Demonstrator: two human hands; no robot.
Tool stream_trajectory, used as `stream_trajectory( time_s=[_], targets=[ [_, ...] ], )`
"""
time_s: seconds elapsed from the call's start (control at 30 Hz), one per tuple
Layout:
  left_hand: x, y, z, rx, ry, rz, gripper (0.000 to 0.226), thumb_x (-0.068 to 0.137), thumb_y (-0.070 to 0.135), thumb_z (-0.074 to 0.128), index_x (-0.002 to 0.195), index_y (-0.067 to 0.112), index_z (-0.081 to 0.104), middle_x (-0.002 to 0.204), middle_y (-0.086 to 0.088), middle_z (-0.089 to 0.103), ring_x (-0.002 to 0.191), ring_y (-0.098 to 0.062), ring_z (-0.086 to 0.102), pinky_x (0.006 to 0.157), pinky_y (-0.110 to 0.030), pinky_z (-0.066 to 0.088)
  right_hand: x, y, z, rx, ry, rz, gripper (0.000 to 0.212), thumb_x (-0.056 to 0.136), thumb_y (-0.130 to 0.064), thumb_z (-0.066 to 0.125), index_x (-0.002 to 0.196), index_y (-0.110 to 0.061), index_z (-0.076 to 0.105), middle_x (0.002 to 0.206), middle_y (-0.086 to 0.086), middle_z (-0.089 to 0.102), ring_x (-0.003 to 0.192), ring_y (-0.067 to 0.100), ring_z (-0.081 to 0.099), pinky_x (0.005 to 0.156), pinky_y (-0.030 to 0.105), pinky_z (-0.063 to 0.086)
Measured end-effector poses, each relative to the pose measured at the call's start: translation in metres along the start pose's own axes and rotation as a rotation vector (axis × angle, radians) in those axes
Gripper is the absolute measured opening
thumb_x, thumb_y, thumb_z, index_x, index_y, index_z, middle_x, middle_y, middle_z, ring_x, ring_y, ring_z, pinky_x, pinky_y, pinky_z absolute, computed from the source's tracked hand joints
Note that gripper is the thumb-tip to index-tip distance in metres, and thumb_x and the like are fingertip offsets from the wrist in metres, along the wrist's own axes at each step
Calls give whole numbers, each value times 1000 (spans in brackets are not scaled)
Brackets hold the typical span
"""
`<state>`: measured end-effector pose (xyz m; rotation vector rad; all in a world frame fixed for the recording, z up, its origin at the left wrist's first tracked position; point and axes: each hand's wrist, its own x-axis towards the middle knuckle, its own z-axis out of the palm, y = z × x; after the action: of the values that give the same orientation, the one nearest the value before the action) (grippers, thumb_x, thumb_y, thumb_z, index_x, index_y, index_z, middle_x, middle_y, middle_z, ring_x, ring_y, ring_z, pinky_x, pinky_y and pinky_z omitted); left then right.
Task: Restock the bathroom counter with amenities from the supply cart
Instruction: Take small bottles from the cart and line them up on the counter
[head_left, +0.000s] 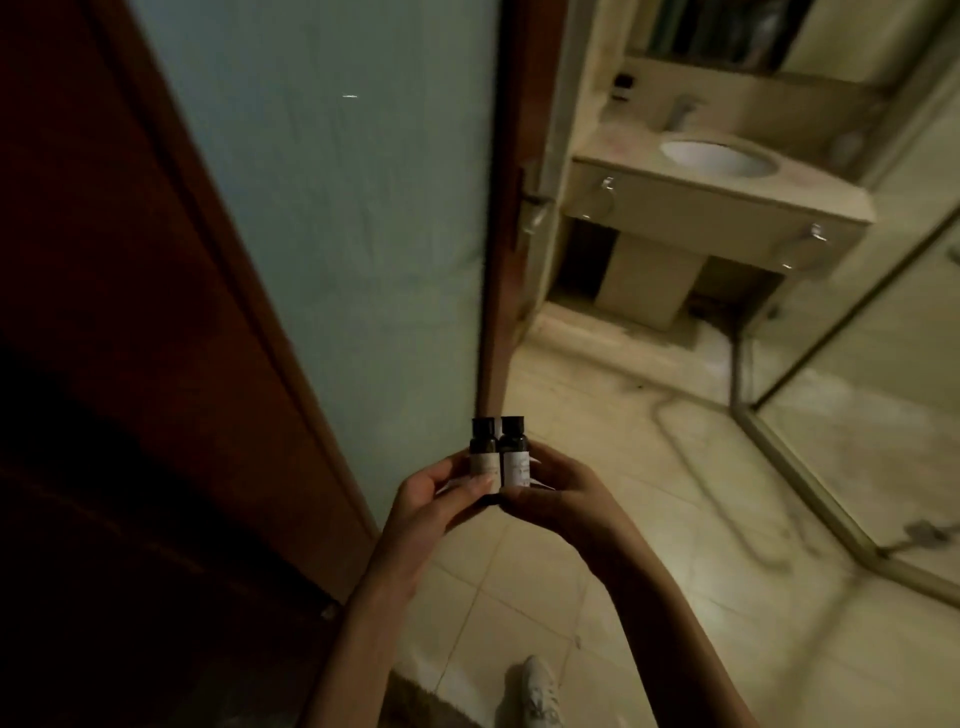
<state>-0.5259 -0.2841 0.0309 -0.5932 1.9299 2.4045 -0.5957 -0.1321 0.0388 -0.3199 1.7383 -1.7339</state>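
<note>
Two small dark amenity bottles with black caps and pale labels stand upright side by side in front of me. My left hand (441, 496) grips the left bottle (482, 451). My right hand (558, 493) grips the right bottle (514, 454). The bottles touch each other. The bathroom counter (613, 143) with a white oval sink (719, 156) lies ahead at the upper right, well beyond my hands. The supply cart is out of view.
An open wooden door with a frosted glass panel (337, 234) stands on my left, its handle (535, 208) near the counter. A glass shower enclosure (857, 395) runs along the right. Tiled floor (649, 493) lies between. My white shoe (540, 691) shows at the bottom.
</note>
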Motion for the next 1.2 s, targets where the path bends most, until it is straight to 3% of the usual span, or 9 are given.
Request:
stream_trajectory(
  time_s=[0.07, 0.2, 0.3, 0.47, 0.57, 0.73, 0.83, 0.93, 1.2],
  targets=[
    [17, 0, 15, 26, -70, -7, 30, 82, 8, 65, 112, 13, 67, 104, -5, 74, 100, -18, 69, 90, -27, 53, -4, -1, -19, 86, 77, 29, 40, 89, -2, 62, 123, -22, 61, 111, 9, 71, 101, 23, 68, 83, 28, 56],
    [47, 0, 47, 42, -185, -30, 41, 78, 14, 68, 119, 9, 64, 110, -7, 72, 103, -19, 68, 88, -29, 54, -9, 0, -56, 199, 206, 37, 26, 96, -13, 54, 119, -22, 61, 110, 8, 72, 104, 24, 68, 85, 31, 56],
    [68, 2, 69, 50, -242, -47, 47, 71, 22, 70, 117, 12, 66, 111, -5, 71, 104, -18, 68, 85, -27, 54, -4, 1, -82, 243, 273, 46, 30, 98, -16, 52, 127, -17, 58, 114, 10, 70, 105, 22, 68, 83, 30, 56],
    [103, 10, 109, 53, -275, -67, 41, 70, 22, 70, 111, 16, 68, 109, -3, 72, 102, -17, 68, 87, -29, 53, 9, -13, -134, 211, 254, 50, 33, 95, -10, 54, 127, -19, 56, 116, 8, 68, 106, 20, 67, 85, 29, 56],
    [128, 17, 136, 47, -283, -62, 43, 70, 21, 70, 112, 16, 67, 107, -3, 73, 101, -17, 68, 88, -30, 53, 21, -25, -170, 151, 237, 28, 46, 90, -4, 61, 134, -16, 52, 118, 7, 67, 105, 20, 67, 83, 28, 56],
    [170, 24, 181, 26, -268, -40, 37, 79, 6, 67, 114, 15, 66, 102, -2, 74, 96, -14, 70, 77, -21, 55, 39, -40, -223, 98, 282, -10, 52, 85, -3, 67, 133, -18, 53, 117, 3, 67, 102, 20, 68, 85, 30, 56],
    [190, 22, 206, 30, -260, -50, 43, 76, 8, 70, 117, 18, 64, 103, -3, 74, 96, -15, 70, 74, -20, 55, 45, -40, -254, 142, 302, -14, 50, 87, -5, 66, 134, -16, 53, 115, 5, 69, 103, 21, 68, 88, 34, 56],
    [205, 20, 226, 39, -280, -61, 50, 69, 17, 71, 119, 18, 64, 107, -3, 72, 100, -15, 69, 76, -20, 55, 52, -40, -278, 162, 331, -31, 47, 88, -6, 64, 132, -17, 53, 112, 5, 70, 102, 20, 68, 84, 31, 56],
    [245, 21, 251, 60, -273, -107, 52, 68, 16, 72, 119, 16, 63, 108, -4, 72, 102, -17, 68, 78, -22, 55, 78, -39, -318, 222, 327, 6, 44, 88, -5, 65, 128, -21, 55, 110, 2, 71, 100, 18, 69, 79, 26, 56]
  ],
)
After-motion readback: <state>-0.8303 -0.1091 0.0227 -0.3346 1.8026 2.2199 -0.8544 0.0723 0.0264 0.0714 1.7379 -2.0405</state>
